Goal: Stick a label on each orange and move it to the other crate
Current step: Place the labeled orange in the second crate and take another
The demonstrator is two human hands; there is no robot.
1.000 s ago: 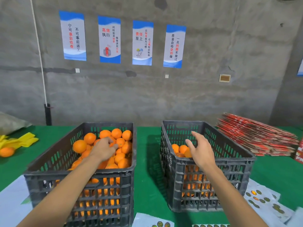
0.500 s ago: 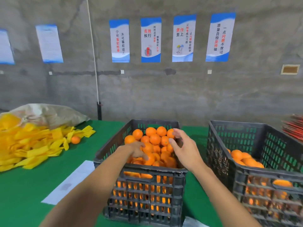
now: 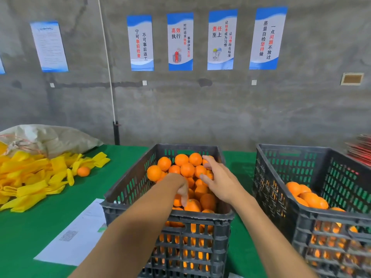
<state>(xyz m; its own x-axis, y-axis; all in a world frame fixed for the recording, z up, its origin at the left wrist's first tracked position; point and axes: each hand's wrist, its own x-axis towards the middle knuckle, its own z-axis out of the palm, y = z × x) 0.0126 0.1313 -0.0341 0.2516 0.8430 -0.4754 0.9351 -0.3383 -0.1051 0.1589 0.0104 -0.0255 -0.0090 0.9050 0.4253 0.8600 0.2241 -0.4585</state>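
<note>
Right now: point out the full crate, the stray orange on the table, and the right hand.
full crate (image 3: 128, 189), head view, left wall.
stray orange (image 3: 83, 171), head view, middle of fruit.
right hand (image 3: 222, 182), head view, back of hand.

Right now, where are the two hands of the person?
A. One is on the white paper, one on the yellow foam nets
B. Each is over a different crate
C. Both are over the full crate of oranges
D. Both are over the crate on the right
C: the left hand and the right hand both reach among the oranges in the full crate, while the right crate has no hand over it.
</note>
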